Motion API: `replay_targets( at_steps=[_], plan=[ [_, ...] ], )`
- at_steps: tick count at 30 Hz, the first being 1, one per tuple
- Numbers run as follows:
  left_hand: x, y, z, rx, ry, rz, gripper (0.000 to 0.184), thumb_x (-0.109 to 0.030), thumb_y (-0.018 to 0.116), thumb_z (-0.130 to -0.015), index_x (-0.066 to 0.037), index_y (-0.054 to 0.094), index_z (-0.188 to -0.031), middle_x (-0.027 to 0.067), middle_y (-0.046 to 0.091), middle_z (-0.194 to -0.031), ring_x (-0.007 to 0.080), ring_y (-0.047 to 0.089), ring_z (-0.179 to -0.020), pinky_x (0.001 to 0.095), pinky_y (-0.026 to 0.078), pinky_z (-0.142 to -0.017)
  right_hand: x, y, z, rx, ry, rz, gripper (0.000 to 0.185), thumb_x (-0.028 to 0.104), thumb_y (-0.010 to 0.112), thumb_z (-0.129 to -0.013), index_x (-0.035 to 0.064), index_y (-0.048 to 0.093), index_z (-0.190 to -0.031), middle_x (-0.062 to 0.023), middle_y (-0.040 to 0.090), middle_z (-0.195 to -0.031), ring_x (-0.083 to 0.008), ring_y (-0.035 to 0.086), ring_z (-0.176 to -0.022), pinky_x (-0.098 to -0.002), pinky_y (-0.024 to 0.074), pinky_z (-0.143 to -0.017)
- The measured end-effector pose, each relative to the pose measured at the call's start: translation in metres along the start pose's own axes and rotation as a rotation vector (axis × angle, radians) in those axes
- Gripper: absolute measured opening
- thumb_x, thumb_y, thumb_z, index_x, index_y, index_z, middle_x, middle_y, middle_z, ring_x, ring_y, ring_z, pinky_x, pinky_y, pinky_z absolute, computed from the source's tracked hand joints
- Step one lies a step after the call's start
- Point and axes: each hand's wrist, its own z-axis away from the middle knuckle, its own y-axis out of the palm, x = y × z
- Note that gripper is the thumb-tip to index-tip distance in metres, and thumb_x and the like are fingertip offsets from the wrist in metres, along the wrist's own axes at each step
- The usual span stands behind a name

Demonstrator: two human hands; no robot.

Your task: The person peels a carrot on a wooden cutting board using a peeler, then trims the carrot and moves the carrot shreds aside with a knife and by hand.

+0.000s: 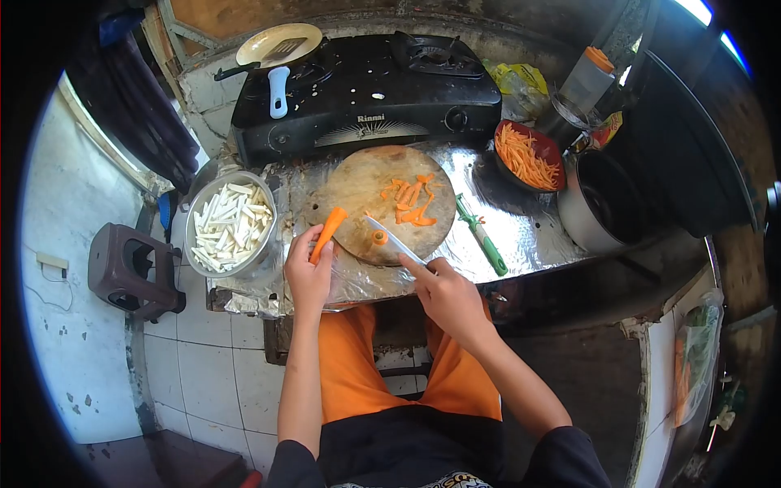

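Note:
My left hand (307, 264) is closed around a peeled carrot (329, 233), holding it tilted over the left edge of the round wooden cutting board (350, 183). In my right hand (447, 297) is a knife (396, 241), its blade pointing up and left over the board's near part. A short carrot end piece (379, 237) lies by the blade. Orange carrot peelings (413, 199) are scattered on the board's right half. To the right of the board rests a green-handled peeler (482, 234) on the foil.
A bowl of white cut strips (232, 228) stands left of the board; a red bowl of carrot strips (527, 158) stands right, beside a large pot (598, 203). Behind is a black gas stove (366, 98) carrying a pan (279, 45) and a blue-handled spatula (278, 91). A stool (134, 268) is at left.

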Motion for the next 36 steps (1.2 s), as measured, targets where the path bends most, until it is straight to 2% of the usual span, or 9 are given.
replay_targets(
  at_steps=[1,3,9,17,20,25,30,32,36],
  plan=[
    [-0.013,0.002,-0.004,0.003,0.002,0.004,0.032,-0.005,0.065,-0.094,0.001,0.062,-0.124,0.0053,0.066,-0.105,0.0113,0.063,-0.08,0.0237,0.05,-0.067,-0.005,-0.004,0.001,0.0,-0.003,-0.006,0.051,0.009,0.065,-0.086,0.0243,0.062,-0.134,-0.0103,0.061,-0.087,-0.0307,0.065,-0.063,-0.0406,0.0555,-0.055],
    [-0.036,0.008,-0.01,0.002,0.108,-0.218,0.031,-0.005,0.068,-0.089,-0.001,0.064,-0.12,0.0149,0.068,-0.107,0.0296,0.067,-0.098,0.0362,0.053,-0.083,-0.012,-0.013,0.011,-0.026,0.035,-0.001,0.05,0.009,0.065,-0.086,0.0244,0.063,-0.134,-0.0099,0.061,-0.088,-0.0309,0.065,-0.063,-0.0408,0.0558,-0.056],
    [-0.023,0.033,-0.03,0.006,0.29,-0.481,0.033,-0.009,0.07,-0.087,-0.001,0.063,-0.119,0.0157,0.067,-0.105,0.0361,0.062,-0.1,0.0431,0.049,-0.089,-0.038,-0.055,0.06,-0.154,0.255,-0.001,0.049,0.01,0.067,-0.088,0.023,0.062,-0.135,-0.0116,0.062,-0.093,-0.0292,0.065,-0.07,-0.0404,0.0551,-0.063],
    [-0.03,0.03,-0.026,0.043,0.32,-0.566,0.047,-0.018,0.072,-0.087,0.0,0.057,-0.128,0.019,0.059,-0.124,0.0377,0.054,-0.116,0.046,0.043,-0.101,-0.044,-0.093,0.13,-0.264,0.403,-0.007,0.047,0.009,0.069,-0.088,0.0215,0.064,-0.133,-0.0115,0.062,-0.094,-0.0283,0.065,-0.07,-0.039,0.0544,-0.063],
    [-0.067,0.038,-0.012,0.002,0.442,-0.593,0.043,-0.016,0.071,-0.087,0.0,0.06,-0.125,0.0182,0.059,-0.123,0.0372,0.054,-0.117,0.0457,0.043,-0.101,-0.038,-0.103,0.14,-0.303,0.414,0.003,0.047,0.008,0.07,-0.087,0.0218,0.065,-0.133,-0.0113,0.062,-0.094,-0.028,0.065,-0.07,-0.0385,0.0545,-0.064],
    [-0.139,0.064,0.026,0.146,0.375,-0.263,0.031,-0.01,0.071,-0.086,0.0,0.065,-0.115,0.0166,0.066,-0.114,0.0366,0.063,-0.105,0.0437,0.05,-0.093,-0.028,-0.104,0.149,-0.358,0.393,0.009,0.048,0.007,0.071,-0.085,0.0223,0.066,-0.131,-0.0091,0.062,-0.093,-0.0263,0.064,-0.07,-0.0379,0.0547,-0.064],
    [-0.195,0.099,0.079,0.477,0.654,-0.098,0.035,-0.009,0.072,-0.085,-0.005,0.066,-0.12,0.0134,0.064,-0.11,0.0309,0.064,-0.101,0.0392,0.054,-0.087,-0.022,-0.112,0.155,-0.353,0.389,0.001,0.049,0.006,0.071,-0.084,0.0222,0.067,-0.129,-0.0076,0.061,-0.091,-0.0246,0.064,-0.07,-0.0373,0.0545,-0.063],
    [-0.202,0.113,0.085,0.509,0.937,-0.17,0.04,-0.007,0.069,-0.082,-0.009,0.066,-0.123,0.0123,0.063,-0.109,0.0294,0.065,-0.099,0.0391,0.055,-0.085,-0.018,-0.116,0.164,-0.344,0.398,0.004,0.049,0.006,0.071,-0.083,0.0224,0.067,-0.129,-0.0072,0.061,-0.091,-0.0242,0.064,-0.07,-0.0371,0.0545,-0.062],
    [-0.189,0.137,0.096,0.631,1.136,-0.171,0.042,-0.007,0.067,-0.077,0.0,0.066,-0.119,0.0136,0.062,-0.11,0.028,0.065,-0.096,0.0363,0.057,-0.079,-0.023,-0.12,0.186,-0.274,0.439,-0.021,0.048,0.006,0.07,-0.084,0.0225,0.067,-0.129,-0.0073,0.061,-0.089,-0.0245,0.065,-0.071,-0.0376,0.0547,-0.063]
  ],
)
